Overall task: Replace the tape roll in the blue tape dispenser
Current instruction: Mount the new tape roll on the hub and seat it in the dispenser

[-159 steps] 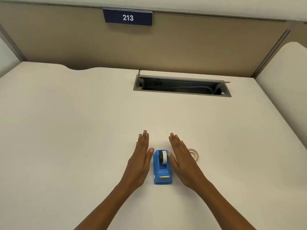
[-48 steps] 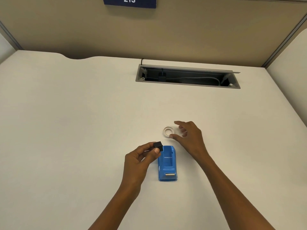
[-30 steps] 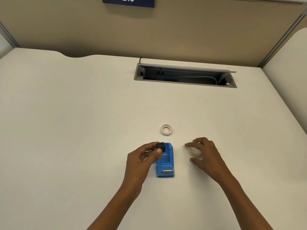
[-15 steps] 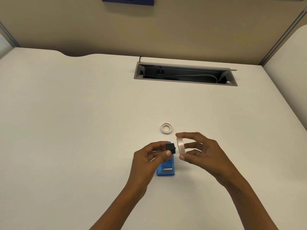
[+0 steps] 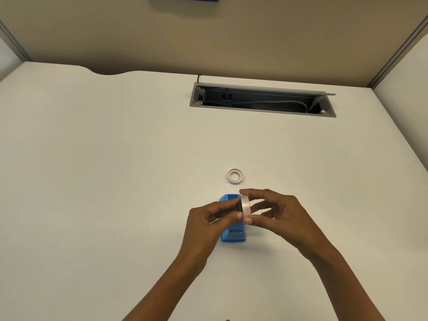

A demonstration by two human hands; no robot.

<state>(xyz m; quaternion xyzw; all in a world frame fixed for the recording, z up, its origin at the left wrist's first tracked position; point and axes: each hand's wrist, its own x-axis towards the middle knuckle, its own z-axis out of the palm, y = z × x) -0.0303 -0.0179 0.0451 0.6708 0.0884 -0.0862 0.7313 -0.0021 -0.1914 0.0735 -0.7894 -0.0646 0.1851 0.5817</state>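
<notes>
The blue tape dispenser (image 5: 232, 237) lies on the white desk (image 5: 115, 181), mostly hidden under my hands, its roll bay not visible. My left hand (image 5: 209, 222) pinches a small black spindle (image 5: 238, 206) above it. My right hand (image 5: 273, 212) holds a clear tape roll (image 5: 245, 205) upright between thumb and fingers. The roll touches the spindle's end. A white, nearly used-up tape ring (image 5: 235, 176) lies flat on the desk just beyond the dispenser.
An open grey cable tray (image 5: 261, 99) with a plug and cables is sunk into the desk at the back. A beige partition (image 5: 208, 42) closes off the far edge, and a side panel stands at the right.
My hands have come together above the dispenser: the clear roll, half a second ago a little apart from the black spindle, now meets it. The white ring has stayed in place.
</notes>
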